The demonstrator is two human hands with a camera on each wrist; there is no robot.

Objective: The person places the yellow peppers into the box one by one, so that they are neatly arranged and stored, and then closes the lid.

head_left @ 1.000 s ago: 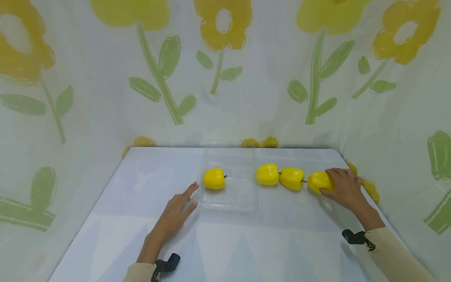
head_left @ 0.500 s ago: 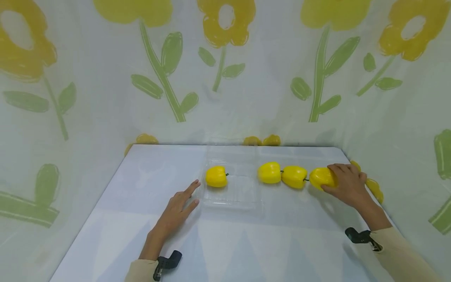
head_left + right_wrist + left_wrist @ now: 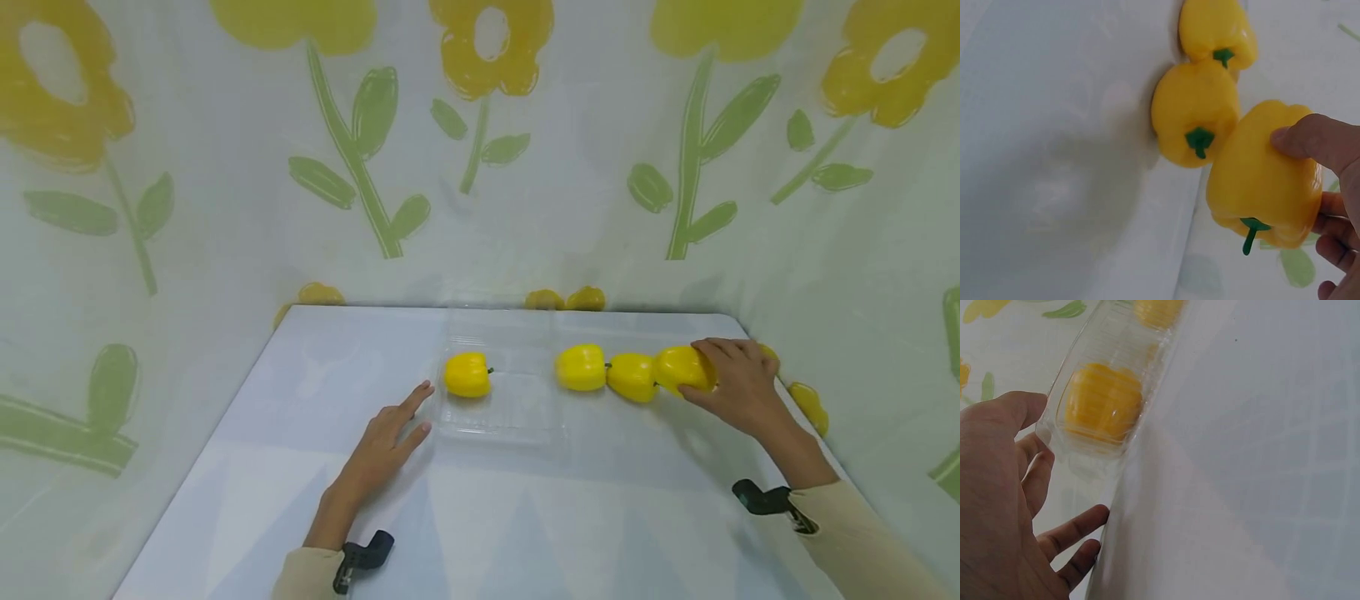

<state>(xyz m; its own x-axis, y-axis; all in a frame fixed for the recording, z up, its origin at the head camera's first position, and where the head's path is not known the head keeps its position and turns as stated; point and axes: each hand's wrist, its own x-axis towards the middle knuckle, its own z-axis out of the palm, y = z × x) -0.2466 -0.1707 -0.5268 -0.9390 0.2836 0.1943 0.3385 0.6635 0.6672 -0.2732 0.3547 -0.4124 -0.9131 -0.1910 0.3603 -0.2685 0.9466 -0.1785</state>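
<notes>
My right hand [image 3: 738, 387] grips a yellow bell pepper [image 3: 1266, 175] between thumb and fingers, its green stem pointing away from the other peppers. In the right wrist view this pepper overlaps the middle yellow bell pepper [image 3: 1194, 112] of the row. Farther left in the head view lies another yellow bell pepper [image 3: 581, 367]. One more pepper [image 3: 467, 375] sits in the left part of a clear plastic container [image 3: 517, 429]. My left hand [image 3: 386, 446] lies with fingers spread at the container's left side, thumb and fingertips right by its wall in the left wrist view.
The white table [image 3: 300, 400] carries everything and has its back edge against a flower-printed cloth [image 3: 570, 208]. The container's clear lid [image 3: 501, 321] stands open behind it. Black wrist cameras are strapped on both forearms.
The pepper in my right hand has lifted slightly and shifted left toward the middle pepper, which it now overlaps. The left hand keeps its place by the container while the head view drifts a little.
</notes>
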